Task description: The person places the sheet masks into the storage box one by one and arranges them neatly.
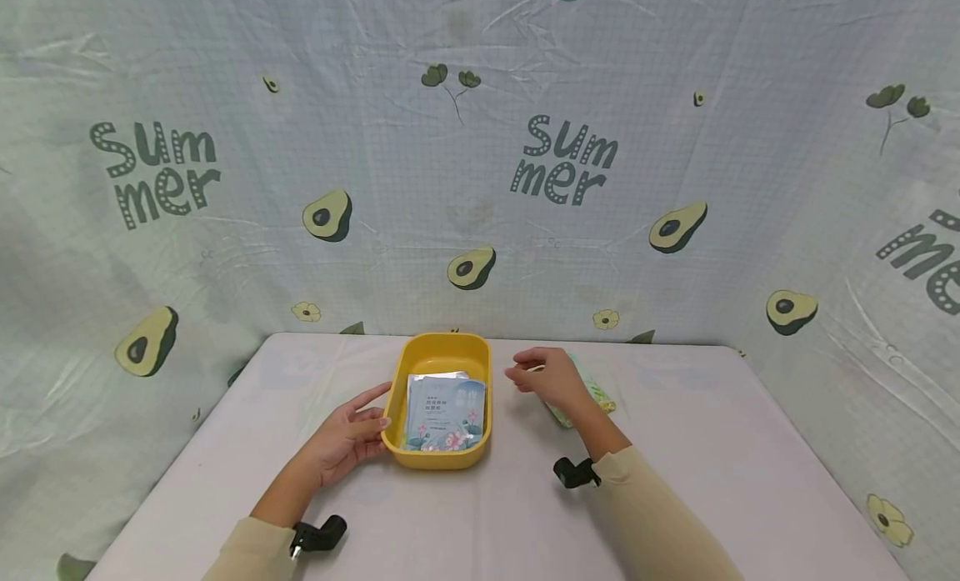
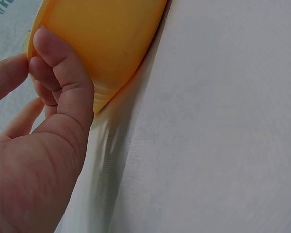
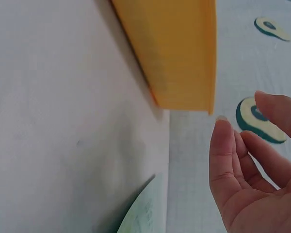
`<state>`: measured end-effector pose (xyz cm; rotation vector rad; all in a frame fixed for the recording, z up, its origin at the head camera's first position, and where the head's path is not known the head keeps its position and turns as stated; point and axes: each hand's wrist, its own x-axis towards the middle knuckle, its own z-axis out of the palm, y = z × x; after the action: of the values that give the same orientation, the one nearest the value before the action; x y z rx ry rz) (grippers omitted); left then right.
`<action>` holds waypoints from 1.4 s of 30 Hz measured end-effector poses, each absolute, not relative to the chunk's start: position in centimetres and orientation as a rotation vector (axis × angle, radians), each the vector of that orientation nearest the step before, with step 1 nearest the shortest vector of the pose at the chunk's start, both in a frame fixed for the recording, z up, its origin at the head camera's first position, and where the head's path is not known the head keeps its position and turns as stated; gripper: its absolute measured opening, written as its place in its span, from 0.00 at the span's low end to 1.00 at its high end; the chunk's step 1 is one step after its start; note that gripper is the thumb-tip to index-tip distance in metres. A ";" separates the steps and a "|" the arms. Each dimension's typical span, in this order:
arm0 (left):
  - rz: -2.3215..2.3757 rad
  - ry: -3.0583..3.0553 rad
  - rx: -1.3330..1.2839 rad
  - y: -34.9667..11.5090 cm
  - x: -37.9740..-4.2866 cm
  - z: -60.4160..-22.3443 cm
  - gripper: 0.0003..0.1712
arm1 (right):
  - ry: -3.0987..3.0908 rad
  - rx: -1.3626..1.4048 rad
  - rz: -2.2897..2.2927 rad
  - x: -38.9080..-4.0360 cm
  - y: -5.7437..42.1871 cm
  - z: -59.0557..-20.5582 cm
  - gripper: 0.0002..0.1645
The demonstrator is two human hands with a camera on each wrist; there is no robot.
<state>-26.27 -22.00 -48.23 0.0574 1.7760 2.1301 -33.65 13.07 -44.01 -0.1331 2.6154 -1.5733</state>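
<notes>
A yellow plastic bin [image 1: 401, 460] stands upright on the table. Inside lie flat light-blue sachets [image 1: 446, 410] printed with pink flowers and small lettering, stacked so that I cannot tell how many. My left hand [image 1: 348, 439] grips the bin's left rim, thumb over it and other fingers against the outer wall, as the left wrist view also shows. To the right of the bin, my right hand [image 1: 551, 377] hovers with loosely bent fingers and nothing between them. Partly hidden beneath it is a green and yellow patterned flat packet [image 1: 598, 395] on the table.
A pale cloth covers the table [image 1: 675, 448]. Behind and at both sides hangs a light curtain [image 1: 405, 164] with avocado prints, close to the table's back edge. Each wrist carries a small black camera, one on the left [image 1: 318, 533] and one on the right [image 1: 576, 473].
</notes>
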 end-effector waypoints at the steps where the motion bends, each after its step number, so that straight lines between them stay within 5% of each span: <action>1: 2.130 1.775 0.058 -22.0 -26.3 -48.2 0.46 | 2.611 -0.137 -1.593 -33.7 13.4 -44.2 0.25; 22: 2.133 1.783 0.028 -21.9 -26.1 -48.0 0.45 | 2.775 -0.169 -1.628 -34.8 19.2 -46.2 0.26; 42: 2.126 1.780 0.031 -21.9 -26.0 -47.9 0.45 | 2.797 -0.030 -1.521 -37.2 21.5 -47.3 0.40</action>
<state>-26.03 -21.94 -47.93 0.0308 1.7803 2.1264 -37.19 21.50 -47.28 -0.0301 2.7968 -1.5212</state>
